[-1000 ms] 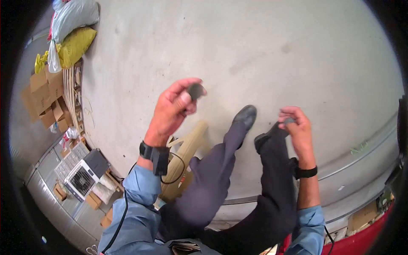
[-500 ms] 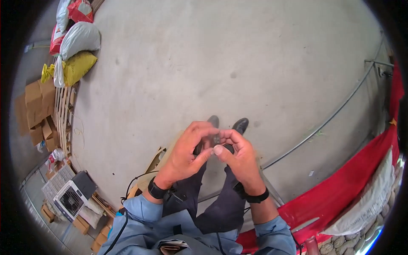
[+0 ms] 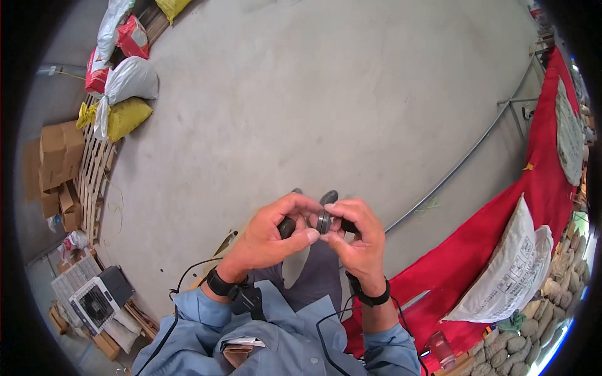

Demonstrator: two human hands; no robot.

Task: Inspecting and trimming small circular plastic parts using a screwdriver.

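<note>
In front of my lap, both hands meet at a small dark grey rounded piece (image 3: pixel 323 222) with a pale line across it; its kind is not clear. My left hand (image 3: pixel 266 235) pinches it from the left, thumb below and fingers above. From the right, the thumb and fingertips of my right hand (image 3: pixel 360 241) grip it as well. A black rounded object (image 3: pixel 286 227) shows inside the curl of my left hand, and a similar black shape (image 3: pixel 349 226) lies by my right palm. Fingers hide parts of both. Each wrist carries a black strap.
Concrete floor (image 3: pixel 313 113) stretches ahead. White and yellow sacks (image 3: pixel 128 119), cardboard boxes (image 3: pixel 61 153), wooden slats and a fan-like unit (image 3: pixel 96 302) line the left. On the right are a metal pipe (image 3: pixel 461 164), red cloth (image 3: pixel 433 276) and a white sack (image 3: pixel 501 276).
My view has swung to the right, showing more of the red cloth and white sack. The dark piece between my fingertips is now more visible, and my right fingers have shifted on it.
</note>
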